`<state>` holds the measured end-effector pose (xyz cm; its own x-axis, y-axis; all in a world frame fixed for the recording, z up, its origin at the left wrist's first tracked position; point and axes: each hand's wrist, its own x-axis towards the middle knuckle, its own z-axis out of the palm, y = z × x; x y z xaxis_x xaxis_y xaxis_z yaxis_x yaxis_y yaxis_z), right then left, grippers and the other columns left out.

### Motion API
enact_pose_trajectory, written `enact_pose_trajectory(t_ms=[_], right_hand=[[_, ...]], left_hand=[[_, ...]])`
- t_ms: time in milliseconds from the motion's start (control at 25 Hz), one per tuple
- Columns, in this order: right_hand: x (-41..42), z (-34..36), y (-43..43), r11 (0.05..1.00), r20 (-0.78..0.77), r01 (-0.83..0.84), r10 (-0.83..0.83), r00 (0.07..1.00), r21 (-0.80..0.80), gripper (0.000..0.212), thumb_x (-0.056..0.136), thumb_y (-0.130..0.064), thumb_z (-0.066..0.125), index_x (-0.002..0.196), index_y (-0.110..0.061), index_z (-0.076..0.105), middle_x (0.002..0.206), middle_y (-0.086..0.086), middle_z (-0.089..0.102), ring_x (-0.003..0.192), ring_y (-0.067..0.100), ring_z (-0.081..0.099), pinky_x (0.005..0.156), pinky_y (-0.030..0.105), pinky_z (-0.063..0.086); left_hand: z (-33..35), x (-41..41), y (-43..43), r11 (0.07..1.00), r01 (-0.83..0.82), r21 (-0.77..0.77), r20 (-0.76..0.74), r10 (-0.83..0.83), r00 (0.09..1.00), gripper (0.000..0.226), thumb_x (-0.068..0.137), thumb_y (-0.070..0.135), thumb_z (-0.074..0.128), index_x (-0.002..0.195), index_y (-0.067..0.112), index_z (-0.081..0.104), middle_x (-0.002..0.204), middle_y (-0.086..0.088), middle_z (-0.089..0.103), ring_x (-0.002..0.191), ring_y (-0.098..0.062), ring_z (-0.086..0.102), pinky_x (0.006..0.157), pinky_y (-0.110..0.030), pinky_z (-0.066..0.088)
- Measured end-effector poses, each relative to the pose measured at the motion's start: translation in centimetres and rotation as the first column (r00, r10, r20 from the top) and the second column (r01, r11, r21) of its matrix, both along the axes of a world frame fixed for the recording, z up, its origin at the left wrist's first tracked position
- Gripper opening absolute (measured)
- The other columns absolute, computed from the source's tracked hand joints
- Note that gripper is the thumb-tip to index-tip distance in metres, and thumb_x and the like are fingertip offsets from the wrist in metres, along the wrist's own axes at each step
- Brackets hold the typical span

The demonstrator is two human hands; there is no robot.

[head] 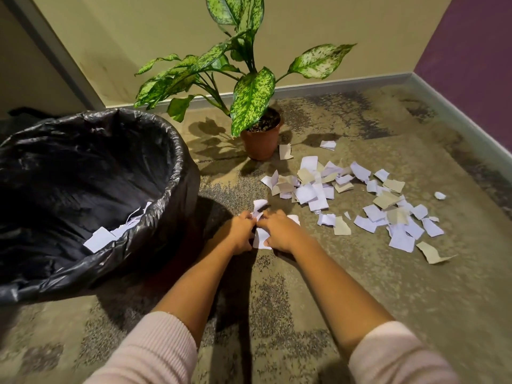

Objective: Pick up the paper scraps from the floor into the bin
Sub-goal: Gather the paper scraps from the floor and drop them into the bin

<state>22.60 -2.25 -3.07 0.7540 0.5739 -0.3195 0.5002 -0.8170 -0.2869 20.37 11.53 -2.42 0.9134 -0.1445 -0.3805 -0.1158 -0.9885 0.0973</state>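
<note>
Many white and tan paper scraps (318, 189) lie scattered on the carpet right of centre. My left hand (240, 231) and my right hand (279, 232) meet low over the floor, just right of the bin, and both close on a small bunch of white scraps (260, 239); one piece sticks up above the fingers. A round bin lined with a black bag (177, 151) stands at the left. A few white scraps (101, 239) lie inside it against the near wall.
A potted plant in a brown pot (260, 139) stands behind the scraps near the back wall. A grey skirting board (457, 106) runs along the right wall. Patterned carpet (304, 286) spreads towards me.
</note>
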Motion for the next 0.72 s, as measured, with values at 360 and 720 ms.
enact_pose_trajectory(t_ms=[360,720], right_hand=[[-5.8,-0.2,-4.7,0.982,0.059,0.145,-0.153,0.986,0.122,0.054,0.082,-0.017,0.068,0.131,-0.030,0.048,0.130,0.003,0.052,0.120,0.025,0.043,0.090,0.038,0.045],[-3.1,0.8,-7.0,0.954,-0.186,0.299,-0.291,0.938,0.013,0.136,0.055,-0.043,0.090,0.151,-0.036,-0.005,0.162,0.001,-0.001,0.147,0.035,-0.004,0.115,0.058,0.020]], left_hand=[[0.5,-5.8,-1.8,0.939,-0.016,-0.343,0.135,0.066,0.989,0.053,0.080,0.000,0.063,0.128,0.022,0.056,0.126,-0.003,0.056,0.113,-0.024,0.060,0.094,-0.034,0.048],[0.6,-4.2,-1.8,0.899,-0.244,-0.364,-0.111,0.218,0.970,0.135,0.062,0.013,0.090,0.154,0.036,-0.006,0.150,-0.016,0.003,0.129,-0.041,0.044,0.108,-0.044,0.040]])
